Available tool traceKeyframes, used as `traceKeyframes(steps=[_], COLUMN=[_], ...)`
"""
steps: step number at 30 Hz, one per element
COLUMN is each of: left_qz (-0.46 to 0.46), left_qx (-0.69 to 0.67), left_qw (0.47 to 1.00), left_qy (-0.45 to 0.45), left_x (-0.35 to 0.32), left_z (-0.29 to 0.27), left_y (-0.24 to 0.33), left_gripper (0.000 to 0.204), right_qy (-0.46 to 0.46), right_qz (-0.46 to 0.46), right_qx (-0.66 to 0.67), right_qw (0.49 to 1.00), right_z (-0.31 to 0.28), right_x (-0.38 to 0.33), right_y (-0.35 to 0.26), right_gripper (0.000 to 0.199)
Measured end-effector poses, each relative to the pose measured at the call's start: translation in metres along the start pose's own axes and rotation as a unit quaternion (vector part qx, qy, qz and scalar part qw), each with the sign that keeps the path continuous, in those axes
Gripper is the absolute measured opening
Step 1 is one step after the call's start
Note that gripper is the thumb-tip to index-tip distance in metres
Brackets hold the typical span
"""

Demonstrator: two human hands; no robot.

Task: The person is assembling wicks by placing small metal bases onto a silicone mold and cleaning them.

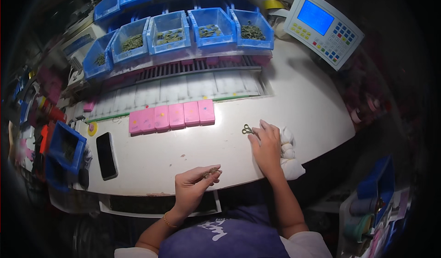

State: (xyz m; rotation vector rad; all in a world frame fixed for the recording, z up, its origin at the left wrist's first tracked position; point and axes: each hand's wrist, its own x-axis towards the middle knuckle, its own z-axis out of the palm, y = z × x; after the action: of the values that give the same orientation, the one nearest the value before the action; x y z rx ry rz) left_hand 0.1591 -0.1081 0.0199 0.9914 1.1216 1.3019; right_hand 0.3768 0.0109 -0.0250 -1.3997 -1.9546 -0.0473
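Pinches a few small brownish pieces (212, 171) (too tiny to name more closely) between thumb and fingertips of the left hand (197, 183), drawn narrow above the front edge of the smooth white tabletop (229, 152). Spreads the right hand (266, 147) loosely, palm down, with thumb set apart from the fingers, over the right half of the tabletop, not far in from the front edge. Has small dark-green pieces with round loops (248, 129) lying on the tabletop just beside that thumb and forefinger; cannot tell whether touching them, nor see under the palm. Has knotted white cloth-like bundles (289, 154) just to the right of the right hand, at the front edge.

Has, toward the back edge, six flat pink rectangular blocks (176, 116) in a row, side by side, with small coloured dots on some. Near the left front corner, has a black-screened phone (106, 157) lying flat. Faces, past the back edge, tiers of blue plastic bins (170, 50), several holding small greenish pieces. Past the right back corner, has a tilted white control panel with a blue screen and coloured keys (324, 30).
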Motion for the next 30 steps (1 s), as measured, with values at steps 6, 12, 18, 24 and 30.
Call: traceKeyframes(steps=[6,12,18,24,30], left_qz=[0.112,0.097,-0.165,-0.185,-0.2], left_qx=[0.135,0.129,-0.205,-0.357,-0.393], left_qw=[0.984,0.987,0.964,0.915,0.897], left_qy=[-0.002,0.011,0.028,-0.044,0.009], left_x=[0.003,0.0,0.006,0.006,0.014], left_z=[0.0,0.002,0.002,0.004,0.012], left_y=[0.001,0.006,0.004,-0.012,-0.019], left_gripper=[0.019,0.017,0.045,0.049,0.043], right_qy=[-0.022,-0.026,0.002,-0.006,0.0], right_qz=[0.036,0.05,0.068,0.01,-0.04], right_qx=[-0.015,-0.012,0.214,0.219,0.171], right_qw=[0.999,0.998,0.975,0.976,0.984], right_z=[0.013,0.013,-0.016,-0.019,-0.014], right_x=[0.002,0.001,-0.021,-0.048,-0.046], right_y=[0.001,-0.002,-0.055,-0.11,-0.111], right_gripper=[0.015,0.01,0.01,0.011,0.024])
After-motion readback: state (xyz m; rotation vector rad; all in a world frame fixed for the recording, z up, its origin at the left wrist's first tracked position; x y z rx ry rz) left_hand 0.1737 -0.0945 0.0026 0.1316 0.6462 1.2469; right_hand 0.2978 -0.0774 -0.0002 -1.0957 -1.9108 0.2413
